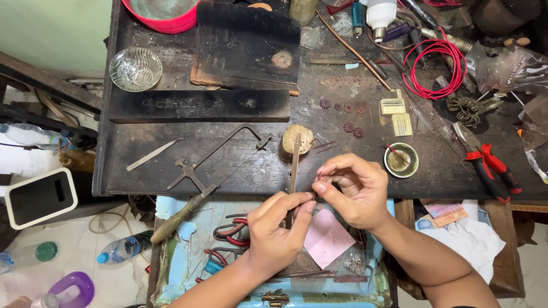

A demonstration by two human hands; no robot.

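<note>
- Two hands work together at the front edge of the dark workbench (171, 142), just above an open blue drawer (188, 268).
- The left hand (274, 231) closes around a long thin file (294, 171); thumb and fingers are shut on its lower part, and the file stands up toward the small wooden peg (297, 140) on the bench.
- The right hand (354, 191) pinches something very small against the file. The fingers (328, 171) are almost fully closed, tip to tip; the piece itself is too small to see clearly.
- The step in hand looks like filing a tiny part. I judge that the next move needs short, light strokes and a firm pinch, because such a small piece slips easily.
- Near the peg, toward the back right, lie several small dark red flower-shaped pieces (351, 126); perhaps the pinched piece is of this kind, but I cannot tell.
- A small round dish (401, 161) stands just beside the right hand, and red-handled pliers (488, 165) lie near the right edge.
- A jeweller's saw frame (217, 165) lies near the front edge, left of the hands, untouched.
- A pink paper square (328, 236) lies in the drawer under the hands.
</note>
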